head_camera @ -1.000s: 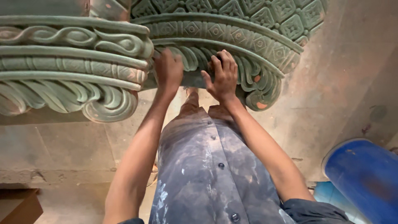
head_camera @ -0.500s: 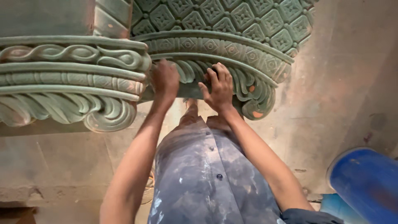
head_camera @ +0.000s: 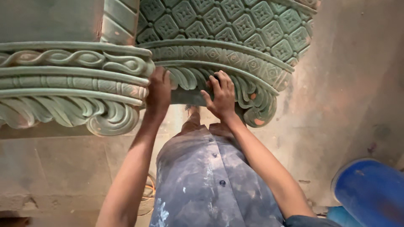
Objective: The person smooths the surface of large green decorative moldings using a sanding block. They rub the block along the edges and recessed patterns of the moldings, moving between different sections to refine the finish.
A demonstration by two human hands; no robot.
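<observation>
Two hands press the green carved curved moulding (head_camera: pixel 235 63) at its lower leaf edge, beside the straight green moulding (head_camera: pixel 71 88). Left hand (head_camera: pixel 159 90): fingers together, flat. Right hand (head_camera: pixel 221 94): fingers spread, gripping. Excess pressure could chip the relief.

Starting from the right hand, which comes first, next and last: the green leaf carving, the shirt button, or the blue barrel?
From the right hand:
1. Leaf carving: touching, under its fingers.
2. Shirt button: below the hand, on the person's front.
3. Blue barrel: far off at the lower right corner.
</observation>
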